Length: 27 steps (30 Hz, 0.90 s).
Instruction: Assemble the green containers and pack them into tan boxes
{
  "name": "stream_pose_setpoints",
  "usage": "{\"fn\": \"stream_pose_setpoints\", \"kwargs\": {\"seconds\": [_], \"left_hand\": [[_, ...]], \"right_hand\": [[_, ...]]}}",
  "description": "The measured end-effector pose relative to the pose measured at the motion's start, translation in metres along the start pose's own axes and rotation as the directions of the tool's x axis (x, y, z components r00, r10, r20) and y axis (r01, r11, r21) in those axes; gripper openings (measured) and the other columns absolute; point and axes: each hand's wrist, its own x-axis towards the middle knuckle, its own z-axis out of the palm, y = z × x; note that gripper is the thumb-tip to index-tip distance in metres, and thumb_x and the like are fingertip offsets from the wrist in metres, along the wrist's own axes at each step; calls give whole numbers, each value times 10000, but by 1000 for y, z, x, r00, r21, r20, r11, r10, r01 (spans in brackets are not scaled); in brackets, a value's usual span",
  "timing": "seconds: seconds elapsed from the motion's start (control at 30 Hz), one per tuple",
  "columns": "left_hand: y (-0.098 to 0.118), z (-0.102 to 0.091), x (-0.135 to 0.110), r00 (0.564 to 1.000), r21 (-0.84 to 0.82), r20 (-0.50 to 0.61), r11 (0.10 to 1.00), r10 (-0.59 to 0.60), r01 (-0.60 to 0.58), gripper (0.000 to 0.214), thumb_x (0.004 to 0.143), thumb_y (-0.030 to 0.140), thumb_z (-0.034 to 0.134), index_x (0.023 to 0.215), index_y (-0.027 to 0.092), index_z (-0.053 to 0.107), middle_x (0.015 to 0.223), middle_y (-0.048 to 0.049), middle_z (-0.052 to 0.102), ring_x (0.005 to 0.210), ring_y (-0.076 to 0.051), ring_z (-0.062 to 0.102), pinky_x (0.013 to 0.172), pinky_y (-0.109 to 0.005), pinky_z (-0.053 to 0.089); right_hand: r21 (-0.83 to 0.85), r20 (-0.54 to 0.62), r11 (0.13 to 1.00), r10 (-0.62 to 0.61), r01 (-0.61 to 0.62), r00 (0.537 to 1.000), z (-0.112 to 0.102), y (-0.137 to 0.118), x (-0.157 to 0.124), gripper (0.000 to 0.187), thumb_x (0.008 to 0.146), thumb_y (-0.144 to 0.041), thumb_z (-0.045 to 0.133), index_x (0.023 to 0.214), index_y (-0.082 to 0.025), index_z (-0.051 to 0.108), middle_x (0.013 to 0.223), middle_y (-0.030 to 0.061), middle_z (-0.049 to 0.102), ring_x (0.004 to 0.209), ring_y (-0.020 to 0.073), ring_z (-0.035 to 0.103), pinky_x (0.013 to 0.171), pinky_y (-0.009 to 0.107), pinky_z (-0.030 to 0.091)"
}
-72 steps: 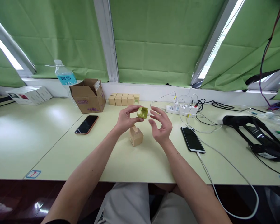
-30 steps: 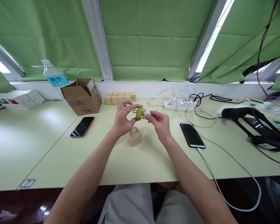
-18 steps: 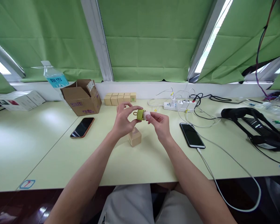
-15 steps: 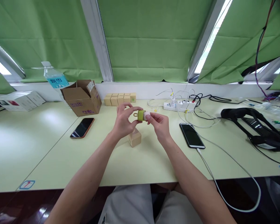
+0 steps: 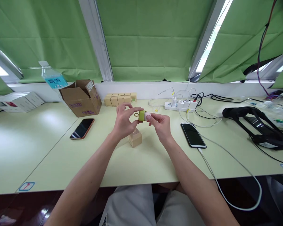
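Observation:
Between my two hands, above the table, is a small green cylindrical case with a loop [image 5: 141, 115] on its left end. My left hand [image 5: 126, 121] pinches the green part between thumb and fingers. With thumb and forefinger, my right hand [image 5: 160, 125] grips the white piece [image 5: 147, 115] at the case's right end. The white and green parts touch. Below my left hand a small cardboard box [image 5: 135, 138] stands on the table, its top partly hidden by that hand.
Several small boxes [image 5: 120, 99] line the wall, beside an opened carton [image 5: 81, 99] and a tilted water bottle [image 5: 53, 77]. One phone [image 5: 82, 128] lies left, another phone [image 5: 193, 135] on a cable lies right. A power strip [image 5: 180, 105] and a black headset [image 5: 257, 125] are farther right.
The view has shifted very slightly. Both hands keep the same hold on the green case and its white piece, with hardly any visible movement.

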Motion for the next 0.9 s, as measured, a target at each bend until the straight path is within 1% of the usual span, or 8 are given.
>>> {"fn": "stream_pose_setpoints", "kwargs": {"seconds": [0.3, 0.43, 0.5, 0.6, 0.7, 0.77, 0.8, 0.9], "left_hand": [[3, 6, -3, 1000, -64, 7, 998, 8, -7, 461, 818, 131, 836, 1253, 273, 785, 1105, -82, 717, 1194, -315, 627, 1030, -480, 546], [7, 9, -3, 1000, -102, 28, 995, -3, 6, 462, 862, 165, 816, 1309, 245, 727, 1220, -100, 730, 1220, -293, 646, 1023, -448, 573], [9, 11, -3, 999, -166, 39, 986, -9, 15, 480, 883, 215, 827, 1344, 240, 697, 1255, -97, 747, 1183, -271, 673, 1012, -425, 578], [7, 13, -2, 996, -312, 42, 946, -77, 86, 466, 916, 294, 827, 1358, 240, 690, 1290, -95, 763, 1162, -255, 703, 1031, -413, 572], [5, 12, -1, 982, -497, 99, 847, -160, 188, 518, 942, 400, 832, 1407, 219, 691, 1341, -132, 756, 1223, -279, 707, 1071, -419, 564], [4, 8, 0, 967, -600, 162, 758, -195, 253, 576, 966, 458, 814, 1461, 195, 676, 1342, -155, 757, 1221, -283, 715, 1053, -405, 576], [5, 6, 0, 959, -632, 193, 721, -207, 283, 594, 979, 480, 801, 1478, 185, 672, 1332, -159, 760, 1204, -278, 721, 1031, -391, 585], [8, -1, 3, 929, -652, 290, 664, -230, 367, 634, 999, 528, 775, 1514, 173, 669, 1282, -152, 774, 1127, -259, 735, 935, -348, 604]], "right_hand": [[22, -100, 1000, -10, 12, 995, 11, 0, -5, 465, 781, -646, 907, 901, -198, 892, 836, 56, 829, 777, 216, 716, 691, 356, 638], [2, -119, 1000, -15, 16, 993, 16, -3, -8, 499, 829, -664, 862, 916, -174, 895, 846, 66, 843, 747, 200, 713, 700, 344, 636], [3, -112, 1000, -21, 21, 993, 18, -5, -9, 488, 847, -655, 855, 963, -184, 906, 882, 68, 857, 760, 202, 724, 716, 341, 638], [-42, -80, 998, -56, 53, 995, 19, -6, -11, 478, 883, -664, 831, 973, -201, 909, 901, 73, 864, 793, 215, 746, 714, 335, 634], [-173, -37, 972, -165, 157, 986, 14, -6, -13, 497, 989, -662, 718, 1005, -198, 894, 911, 91, 857, 838, 229, 767, 713, 338, 629], [-298, -34, 904, -331, 307, 943, 9, -6, -14, 442, 1030, -589, 689, 1146, -199, 861, 1010, 112, 852, 914, 246, 778, 730, 355, 640], [-366, -25, 842, -435, 397, 900, 7, -5, -13, 412, 1031, -535, 699, 1235, -200, 828, 1091, 129, 841, 960, 256, 777, 737, 368, 647], [-526, 116, 560, -699, 641, 706, 2, -3, -10, 409, 1028, -344, 705, 1410, -198, 726, 1305, 176, 772, 1068, 274, 758, 773, 391, 663]]}}
